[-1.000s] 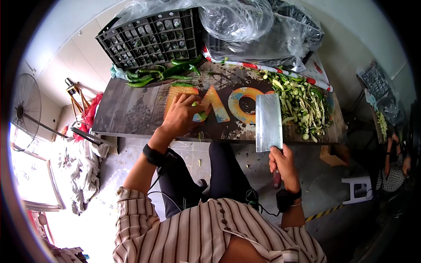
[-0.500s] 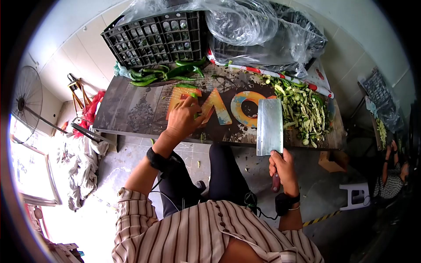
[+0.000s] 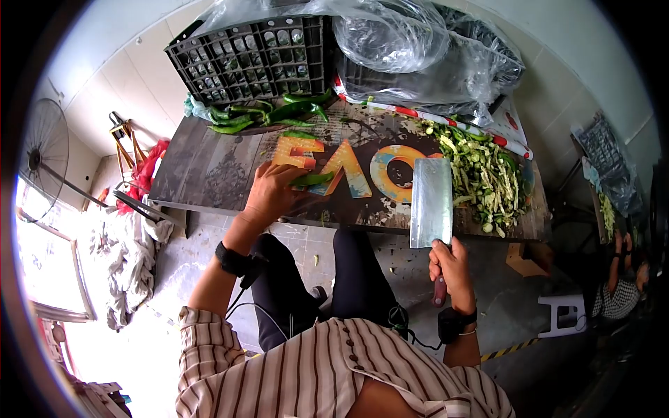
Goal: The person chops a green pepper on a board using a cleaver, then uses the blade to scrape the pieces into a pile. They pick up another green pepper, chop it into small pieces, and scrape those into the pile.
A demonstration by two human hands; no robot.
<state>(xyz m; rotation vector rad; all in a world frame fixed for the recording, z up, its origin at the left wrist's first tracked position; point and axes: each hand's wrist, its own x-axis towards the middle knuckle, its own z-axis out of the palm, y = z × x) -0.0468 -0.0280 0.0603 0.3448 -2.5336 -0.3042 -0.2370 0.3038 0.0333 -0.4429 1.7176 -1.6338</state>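
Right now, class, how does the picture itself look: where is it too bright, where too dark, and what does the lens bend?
Head view: the lower-left floor is blown out white; head view: the plastic shows glare, the cleaver a pale sheen; head view: the far right is dim; head view: the wall curves, with black corners, like fisheye distortion.

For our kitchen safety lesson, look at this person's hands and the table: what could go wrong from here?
1. The bare left hand is at a green pepper; if the cleaver in the right hand came down there, it might cut the fingers.

2. The chopped pile reaches close to the table's near edge, so a nudge could send pieces onto the floor.
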